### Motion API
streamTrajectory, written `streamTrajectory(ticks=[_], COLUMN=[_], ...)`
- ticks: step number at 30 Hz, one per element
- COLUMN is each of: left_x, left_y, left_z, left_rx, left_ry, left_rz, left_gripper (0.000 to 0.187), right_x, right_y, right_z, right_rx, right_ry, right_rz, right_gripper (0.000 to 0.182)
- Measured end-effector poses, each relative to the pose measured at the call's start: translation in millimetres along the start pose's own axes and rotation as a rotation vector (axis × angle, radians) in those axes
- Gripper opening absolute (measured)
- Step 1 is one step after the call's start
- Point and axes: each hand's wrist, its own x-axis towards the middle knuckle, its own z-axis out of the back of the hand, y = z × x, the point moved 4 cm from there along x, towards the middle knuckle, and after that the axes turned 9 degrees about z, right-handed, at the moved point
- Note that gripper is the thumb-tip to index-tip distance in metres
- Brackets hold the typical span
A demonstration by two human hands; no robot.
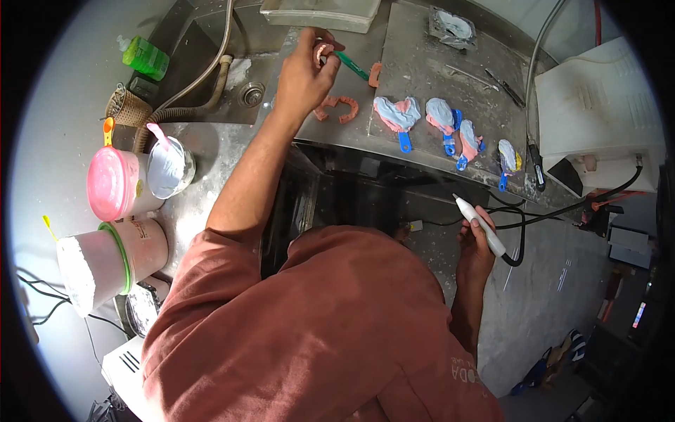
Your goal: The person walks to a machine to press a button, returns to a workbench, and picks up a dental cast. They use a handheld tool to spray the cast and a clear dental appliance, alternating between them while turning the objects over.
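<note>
My left hand reaches out over the steel counter and is closed on a small pink dental piece. A green handle sticks out to the right from the fingers. Just below that hand lie two pink arch-shaped casts. My right hand hangs lower, off the counter's front edge, gripping a white pen-like handpiece with a black cable. Right of the left hand, several blue-handled impression trays filled with pink and pale material lie in a row.
A sink drain and grey hose sit at the left. A green bottle, pink-lidded tub, mixing bowl and powder container stand along the left. A white machine occupies the right.
</note>
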Motion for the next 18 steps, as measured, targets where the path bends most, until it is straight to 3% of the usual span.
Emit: streamTrajectory(ticks=[2,3,5,9,11,14,16,18], left_x=[10,15,21,9,5,26,38,39], left_y=[57,75,90,86,77,87,102,105], left_z=[-23,-31,-54,-69,-64,-28,18,51], left_rx=[-0.041,-0.040,0.368,0.375,0.471,0.338,0.331,0.407], left_ry=[0.261,0.257,0.407,0.344,0.198,0.134,0.106,0.322], left_rz=[0.320,0.325,0.007,0.157,-0.029,-0.075,0.024,0.330], left_gripper=[0.022,0.022,0.024,0.030,0.032,0.034,0.030,0.029], right_x=[0,-1,-3,-4,-5,-8,-7,-5], right_y=[-2,-4,-4,-4,-4,-3,-3,-4], right_z=[0,0,-4,-7,-6,2,7,14], right_rx=[0.004,0.007,0.004,0.010,0.014,0.027,0.042,0.049], right_ry=[0.005,0.014,0.022,0.033,0.025,0.004,-0.006,-0.024], right_rz=[-0.006,-0.013,-0.021,-0.005,-0.007,0.000,0.008,0.014], right_gripper=[0.034,0.034,0.034,0.035,0.036,0.037,0.038,0.039])
